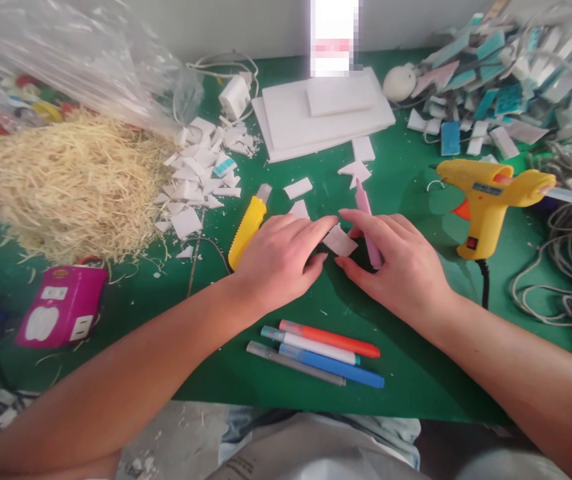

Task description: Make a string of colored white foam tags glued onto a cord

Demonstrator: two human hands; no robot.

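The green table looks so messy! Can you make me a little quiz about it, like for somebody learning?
1. How many pens lie bunched along the near edge of the green table?
2. True or false: the yellow glue gun is farther right than the right hand.
3. What colour is the pen passing under the right index finger: (a) black, (b) pink, (c) green?

Key: 1. Four; 2. True; 3. b

Room lies between pink marker (363, 199) and glue gun (489, 207), with pens (336, 367) obstructing nearside.
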